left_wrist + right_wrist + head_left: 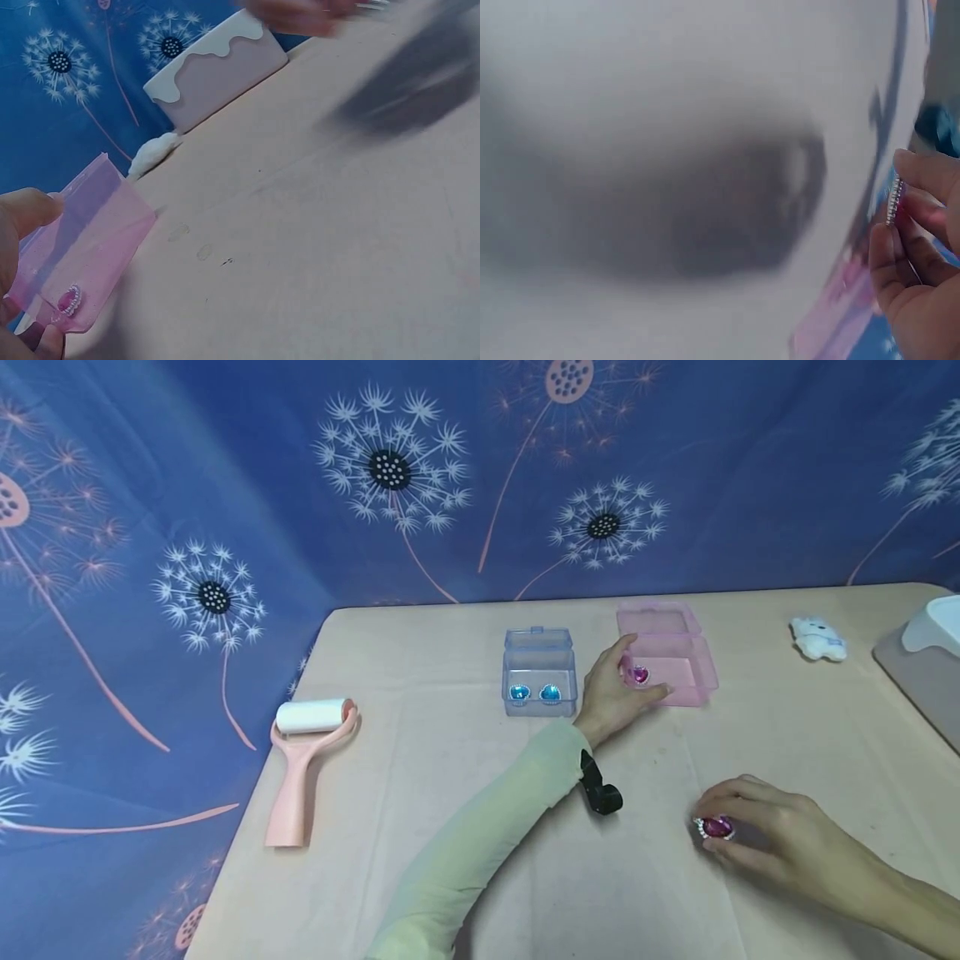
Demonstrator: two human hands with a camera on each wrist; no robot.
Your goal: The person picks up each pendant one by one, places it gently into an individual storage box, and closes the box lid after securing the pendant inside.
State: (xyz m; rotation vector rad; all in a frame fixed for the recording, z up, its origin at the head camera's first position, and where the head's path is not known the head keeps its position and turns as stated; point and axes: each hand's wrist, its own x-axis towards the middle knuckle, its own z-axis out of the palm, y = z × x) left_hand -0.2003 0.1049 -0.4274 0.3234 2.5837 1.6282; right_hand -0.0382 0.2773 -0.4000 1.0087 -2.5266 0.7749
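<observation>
My left hand [611, 693] grips an open pink transparent box [693, 647], with its thumb at the front edge and fingers along the left side. Inside that box lies a pink gem [641, 675] with a beaded rim, also seen in the left wrist view. Lower right in the head view, my right hand [780, 831] pinches another pink gem [717, 827] edged in white beads between thumb and fingers. The right wrist view shows this gem [894, 201] edge-on. Just left of my left hand stands an open blue transparent box [538, 660] with two blue gems [551, 693] in it.
A pink lint roller [296, 777] with a white roll lies at the left. Toward the back right are a small white plush figure [817, 639] and a pinkish container with a white top [926, 652]. A blue dandelion-print cloth [465, 552] hangs behind the table.
</observation>
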